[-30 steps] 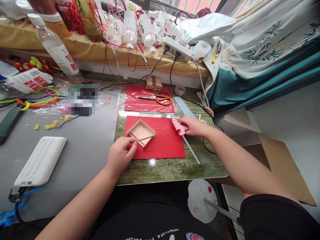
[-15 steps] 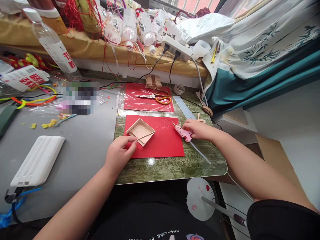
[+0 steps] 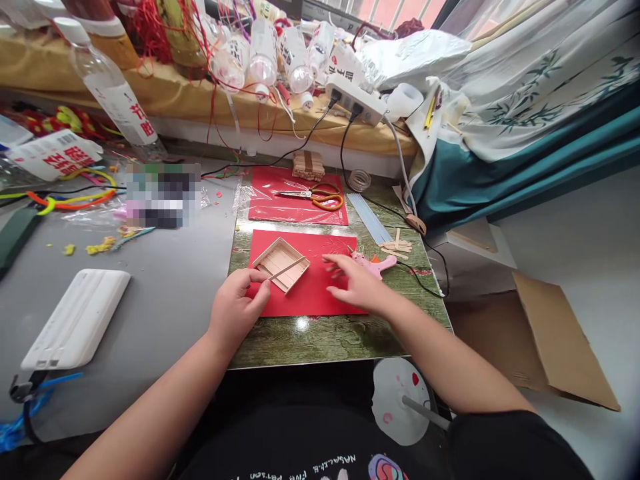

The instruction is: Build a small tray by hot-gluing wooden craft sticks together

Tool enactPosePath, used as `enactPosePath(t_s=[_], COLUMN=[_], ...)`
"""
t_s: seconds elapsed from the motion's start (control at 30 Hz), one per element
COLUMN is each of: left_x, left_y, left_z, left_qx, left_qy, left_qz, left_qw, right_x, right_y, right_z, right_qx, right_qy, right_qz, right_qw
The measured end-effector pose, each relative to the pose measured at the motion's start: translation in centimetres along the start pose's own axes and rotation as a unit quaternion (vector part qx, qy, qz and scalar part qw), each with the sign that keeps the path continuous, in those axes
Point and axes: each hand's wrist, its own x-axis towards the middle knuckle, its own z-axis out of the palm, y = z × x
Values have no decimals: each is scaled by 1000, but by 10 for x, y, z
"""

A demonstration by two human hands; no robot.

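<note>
Between thumb and fingers, my left hand pinches one end of a wooden craft stick, which slants across the top of a small wooden tray. The tray, built of pale sticks with low walls, rests on a red sheet. My right hand hovers over the right part of the sheet, fingers spread and holding nothing. Just behind it lies a pink hot glue gun, partly hidden by the hand.
Scissors lie on a plastic-wrapped red pack, near bundled craft sticks. Glue sticks and loose craft sticks are at the right. A power strip sits on the ledge; a white power bank lies left.
My right hand has let go of the glue gun and moved left toward the tray. The stick in my left hand has swung away from the tray's near edge, across its opening.
</note>
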Motion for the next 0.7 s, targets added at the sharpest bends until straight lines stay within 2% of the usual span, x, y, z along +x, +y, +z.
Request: enactPosePath(t_s=[0.07,0.13,0.2,0.3,0.4,0.53,0.6,0.7], left_x=[1,2,3,4,3,-1,-2,-4], left_y=[0,-1,-2,-3,-1,3,4,1], left_z=[1,3,5,5,-3,-20,-24,-22], left_qx=[-9,-15,-12,-12,-18,56,87,88], left_qy=[-26,-53,-71,-75,-65,-47,-50,-51], left_qz=[-33,-66,-86,-88,-58,23,75,108], left_qw=[999,996,994,993,996,997,992,989], right_x=[11,19,19,12,5,4,5,8], right_y=[-3,-6,-12,-20,-24,-19,-16,-13], right_z=[33,53,61,63,67,78,84,88], right_qx=[89,125,154,177,185,264,292,322], right_qy=[20,57,64,43,91,200,205,187], right_qz=[19,33,49,64,43,12,10,18], right_qw=[996,990,985,981,978,944,934,928])
